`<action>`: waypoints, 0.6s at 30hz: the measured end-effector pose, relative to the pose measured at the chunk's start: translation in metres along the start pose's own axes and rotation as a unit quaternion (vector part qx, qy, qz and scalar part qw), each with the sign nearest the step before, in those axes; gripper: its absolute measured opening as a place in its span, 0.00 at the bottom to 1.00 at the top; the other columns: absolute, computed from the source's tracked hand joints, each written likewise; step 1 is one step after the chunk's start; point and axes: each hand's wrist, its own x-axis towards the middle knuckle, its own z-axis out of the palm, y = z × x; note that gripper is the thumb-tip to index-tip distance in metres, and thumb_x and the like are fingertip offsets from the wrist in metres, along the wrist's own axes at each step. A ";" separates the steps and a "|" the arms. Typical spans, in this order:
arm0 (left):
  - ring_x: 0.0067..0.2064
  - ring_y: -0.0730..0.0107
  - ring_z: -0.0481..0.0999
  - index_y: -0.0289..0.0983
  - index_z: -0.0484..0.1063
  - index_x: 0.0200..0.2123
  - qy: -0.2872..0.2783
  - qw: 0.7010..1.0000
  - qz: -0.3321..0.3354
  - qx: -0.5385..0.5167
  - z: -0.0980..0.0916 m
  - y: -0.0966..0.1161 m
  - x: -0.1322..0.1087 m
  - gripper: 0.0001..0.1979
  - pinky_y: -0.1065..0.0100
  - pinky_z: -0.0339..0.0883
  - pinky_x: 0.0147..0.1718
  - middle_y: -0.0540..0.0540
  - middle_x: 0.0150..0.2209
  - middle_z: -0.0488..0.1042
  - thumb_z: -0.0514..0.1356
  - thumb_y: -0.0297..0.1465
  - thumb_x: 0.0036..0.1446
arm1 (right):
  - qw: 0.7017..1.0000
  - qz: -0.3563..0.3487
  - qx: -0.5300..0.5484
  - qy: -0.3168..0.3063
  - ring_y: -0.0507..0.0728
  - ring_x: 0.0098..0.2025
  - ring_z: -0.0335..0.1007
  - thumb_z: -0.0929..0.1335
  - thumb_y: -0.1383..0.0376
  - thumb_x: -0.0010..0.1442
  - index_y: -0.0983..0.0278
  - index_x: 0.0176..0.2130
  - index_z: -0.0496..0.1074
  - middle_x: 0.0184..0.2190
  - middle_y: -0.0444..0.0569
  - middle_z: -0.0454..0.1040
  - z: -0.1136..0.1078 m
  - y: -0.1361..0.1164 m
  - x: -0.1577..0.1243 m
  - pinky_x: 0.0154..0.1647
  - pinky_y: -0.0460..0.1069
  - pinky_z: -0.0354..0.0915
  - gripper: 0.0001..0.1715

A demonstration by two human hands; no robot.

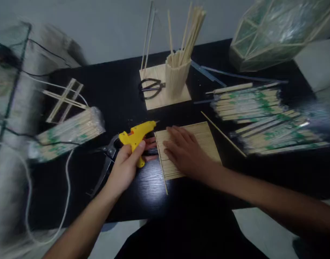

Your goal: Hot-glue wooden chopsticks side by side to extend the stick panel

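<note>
My left hand [126, 166] grips a yellow glue gun [137, 136], whose nozzle points right toward the far edge of a flat panel of bamboo sticks [203, 138] in the middle of the black table [119, 100]. On that panel lies my right hand [184, 151], fingers spread flat and pressing it down. A single loose stick [162, 172] runs along the panel's left edge.
Metal pliers [107, 162] lie just left of the glue gun. A stick cup [176, 77] and black scissors [151, 88] stand on a wooden board behind. Wrapped chopstick bundles [264, 111] fill the right; another bundle [68, 135] and a white cord [66, 187] lie left. A stick-framed lantern [275, 32] sits far right.
</note>
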 end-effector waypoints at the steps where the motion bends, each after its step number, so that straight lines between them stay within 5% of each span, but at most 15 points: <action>1: 0.63 0.39 0.80 0.32 0.81 0.53 0.002 1.000 0.000 0.002 0.000 0.000 0.001 0.22 0.53 0.88 0.45 0.33 0.60 0.82 0.70 0.43 0.66 | 1.000 0.001 -0.001 -0.001 0.73 0.71 0.66 0.65 0.63 0.76 0.66 0.52 0.76 0.67 0.68 0.70 0.000 0.000 0.000 0.70 0.68 0.65 0.13; 18: 0.65 0.37 0.79 0.32 0.83 0.52 -0.001 1.000 0.003 0.003 -0.003 -0.002 0.003 0.20 0.53 0.88 0.44 0.33 0.60 0.82 0.69 0.42 0.67 | 0.999 0.019 0.019 -0.022 0.70 0.74 0.61 0.64 0.63 0.76 0.63 0.52 0.75 0.70 0.64 0.68 0.001 -0.001 0.000 0.72 0.69 0.63 0.12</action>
